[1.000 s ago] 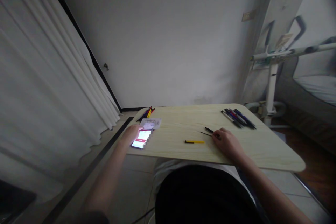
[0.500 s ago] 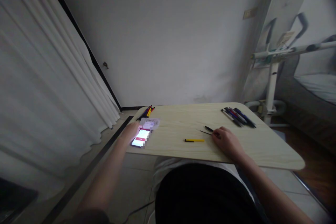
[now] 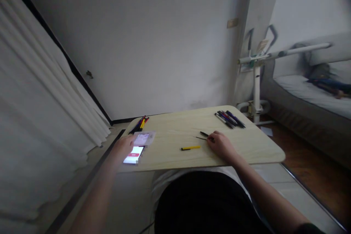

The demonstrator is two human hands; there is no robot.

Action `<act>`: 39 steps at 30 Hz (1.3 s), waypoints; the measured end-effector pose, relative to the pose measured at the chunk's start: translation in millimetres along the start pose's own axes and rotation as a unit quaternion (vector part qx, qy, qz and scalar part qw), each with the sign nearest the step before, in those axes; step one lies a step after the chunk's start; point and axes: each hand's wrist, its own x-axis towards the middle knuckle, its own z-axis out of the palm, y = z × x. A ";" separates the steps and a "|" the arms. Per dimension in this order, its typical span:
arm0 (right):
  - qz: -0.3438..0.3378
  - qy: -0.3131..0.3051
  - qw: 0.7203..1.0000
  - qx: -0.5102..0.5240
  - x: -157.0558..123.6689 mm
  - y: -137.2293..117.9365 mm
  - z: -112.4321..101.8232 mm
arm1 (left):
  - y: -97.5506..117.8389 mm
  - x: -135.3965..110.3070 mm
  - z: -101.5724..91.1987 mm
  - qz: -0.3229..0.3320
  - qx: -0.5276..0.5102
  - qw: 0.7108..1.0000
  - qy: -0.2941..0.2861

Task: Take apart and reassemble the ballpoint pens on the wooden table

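Observation:
My left hand [image 3: 122, 147] rests on a lit phone [image 3: 133, 154] at the near left corner of the pale wooden table [image 3: 246, 146], fingers lying over its left edge. My right hand [image 3: 221, 144] lies on the table right of centre, fingers curled down over a thin black pen part [image 3: 204, 134]; whether it grips it I cannot make out. A yellow pen barrel [image 3: 190, 148] lies just left of that hand, untouched.
A bundle of coloured pens [image 3: 139, 123] lies at the far left corner beside a small clear packet [image 3: 144, 138]. Several dark pens [image 3: 229, 119] lie at the far right. A white exercise machine [image 3: 256, 80] and a bed [image 3: 309, 95] stand to the right, curtains [image 3: 41, 109] to the left.
The view has swung to the right, so the table and both hands sit further left in the picture. Neither hand has visibly moved on the table.

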 end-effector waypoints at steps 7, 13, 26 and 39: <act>0.003 -0.009 0.999 -0.043 1.3 -2.2 -1.7 | 147.0 -7.5 21.0 0.221 -0.133 0.966 -0.005; -0.036 -0.049 0.990 -0.124 5.8 -4.0 -3.8 | 203.3 -6.7 52.1 0.262 -0.109 0.958 -0.046; -0.118 -0.149 0.952 -0.239 22.5 -18.4 -20.3 | 196.8 -0.8 53.6 0.253 -0.056 0.961 -0.095; -0.181 -0.199 0.925 -0.267 33.6 -37.3 -32.3 | 182.9 6.4 43.2 0.136 -0.202 0.968 -0.064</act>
